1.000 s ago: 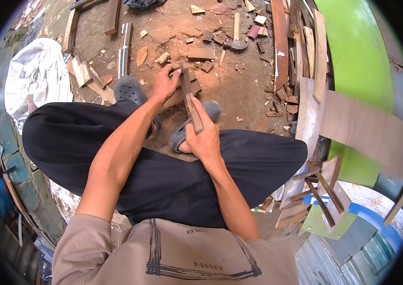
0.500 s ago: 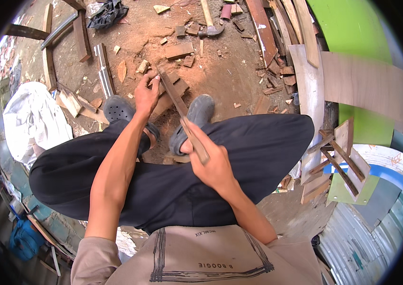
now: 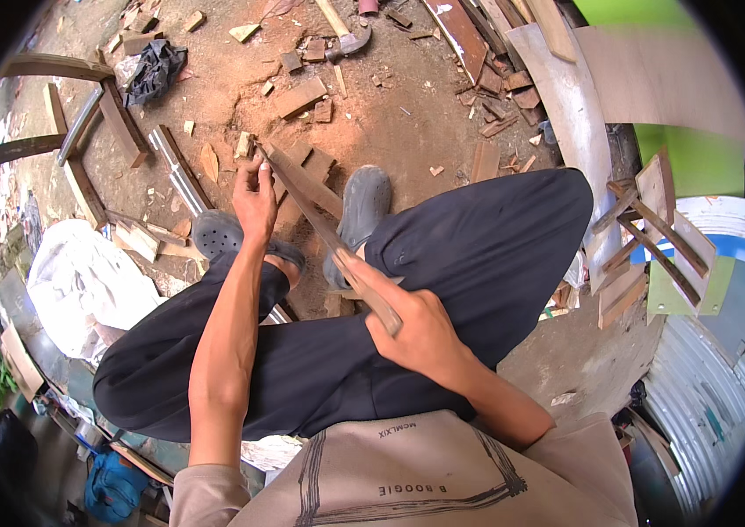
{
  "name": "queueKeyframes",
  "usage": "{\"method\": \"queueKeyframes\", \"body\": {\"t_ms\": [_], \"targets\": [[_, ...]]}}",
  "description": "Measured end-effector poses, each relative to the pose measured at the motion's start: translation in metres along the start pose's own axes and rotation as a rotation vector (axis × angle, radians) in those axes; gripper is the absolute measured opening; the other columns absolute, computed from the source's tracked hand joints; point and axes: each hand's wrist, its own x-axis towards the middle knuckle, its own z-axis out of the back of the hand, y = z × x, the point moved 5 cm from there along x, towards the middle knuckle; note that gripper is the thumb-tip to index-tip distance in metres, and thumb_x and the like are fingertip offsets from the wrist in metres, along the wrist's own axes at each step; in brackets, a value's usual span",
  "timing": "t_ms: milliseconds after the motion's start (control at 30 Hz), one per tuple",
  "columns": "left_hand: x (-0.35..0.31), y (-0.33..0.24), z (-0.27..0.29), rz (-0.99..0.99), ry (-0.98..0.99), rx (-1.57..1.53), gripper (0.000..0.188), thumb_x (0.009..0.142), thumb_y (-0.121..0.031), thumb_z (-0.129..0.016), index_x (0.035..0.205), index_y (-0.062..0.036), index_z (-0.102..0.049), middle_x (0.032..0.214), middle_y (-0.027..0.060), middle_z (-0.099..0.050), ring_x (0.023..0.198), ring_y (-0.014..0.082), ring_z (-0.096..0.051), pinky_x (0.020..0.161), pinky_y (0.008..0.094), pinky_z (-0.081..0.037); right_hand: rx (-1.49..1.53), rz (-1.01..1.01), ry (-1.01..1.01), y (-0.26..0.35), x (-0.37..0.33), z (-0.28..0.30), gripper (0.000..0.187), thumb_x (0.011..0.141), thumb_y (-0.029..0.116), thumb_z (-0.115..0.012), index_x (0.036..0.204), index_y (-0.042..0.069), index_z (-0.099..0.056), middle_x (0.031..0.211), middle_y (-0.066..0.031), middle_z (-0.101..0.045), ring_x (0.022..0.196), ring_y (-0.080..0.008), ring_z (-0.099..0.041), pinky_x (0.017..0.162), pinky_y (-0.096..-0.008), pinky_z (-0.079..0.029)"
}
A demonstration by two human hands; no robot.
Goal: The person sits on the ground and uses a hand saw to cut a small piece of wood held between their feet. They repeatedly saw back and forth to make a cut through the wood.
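A long, narrow brown wooden strip (image 3: 313, 213) slants between my hands, over the gap between my feet. My right hand (image 3: 421, 329) is closed around its near end, with the index finger laid along it. My left hand (image 3: 255, 204) is closed at its far end, thumb and fingertips pinched beside the tip. A small grey edge (image 3: 397, 281) shows beside my right knuckles; I cannot make out what it is. Beneath the strip, wooden blocks (image 3: 324, 165) lie on the ground between my grey clogs (image 3: 365, 206).
A claw hammer (image 3: 348, 37) lies ahead among wood offcuts. Left are a white sack (image 3: 82, 281), a black plastic bag (image 3: 155, 70) and a wooden frame (image 3: 122, 123). Boards (image 3: 557, 79) and scrap wood are stacked on the right, near a small wooden piece with crossed slats (image 3: 658, 228).
My view has shifted, so the surroundings sit differently in it. The strip remains between both hands, and my right hand appears slightly farther from my left along the slant.
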Motion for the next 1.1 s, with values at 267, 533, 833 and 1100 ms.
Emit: {"method": "queueKeyframes", "body": {"t_ms": [267,533,833,1100], "targets": [[-0.003,-0.015,-0.003,-0.024,-0.013,-0.123,0.021,0.104,-0.018,-0.060,0.112,0.0012,-0.066,0.087,0.0029,-0.069,0.079,0.0071,-0.061,0.072,0.0238,-0.049,0.047,-0.132,0.050,-0.037,0.109,-0.040,0.065,0.084,0.006,-0.060,0.148,0.015,-0.049,0.119,-0.0228,-0.068,0.096,-0.0404,-0.069,0.081,-0.0429,-0.059],[-0.004,-0.004,-0.001,0.018,-0.037,-0.083,0.023,0.103,-0.019,-0.061,0.116,-0.0007,-0.066,0.090,0.0032,-0.070,0.081,0.0072,-0.061,0.071,0.0238,-0.050,0.055,0.040,-0.070,0.004,0.009,0.006,0.072,0.078,-0.007,-0.056,0.148,0.008,-0.047,0.141,-0.0129,-0.059,0.104,-0.0386,-0.067,0.087,-0.0404,-0.059],[-0.003,-0.012,-0.010,-0.058,-0.010,-0.051,0.020,0.103,-0.016,-0.059,0.113,0.0007,-0.065,0.087,0.0034,-0.069,0.079,0.0084,-0.061,0.070,0.0253,-0.050,0.089,-0.096,-0.032,-0.047,0.111,-0.045,0.069,0.082,0.006,-0.060,0.149,0.020,-0.048,0.110,-0.0271,-0.068,0.086,-0.0441,-0.068,0.077,-0.0467,-0.057],[-0.004,0.000,-0.004,0.026,-0.015,-0.211,0.022,0.104,-0.018,-0.060,0.116,0.0003,-0.064,0.092,0.0014,-0.067,0.081,0.0076,-0.060,0.071,0.0238,-0.049,0.099,-0.087,-0.105,-0.009,0.026,-0.010,0.069,0.081,0.004,-0.062,0.147,0.017,-0.050,0.109,-0.0253,-0.068,0.089,-0.0446,-0.068,0.079,-0.0473,-0.058]]}}
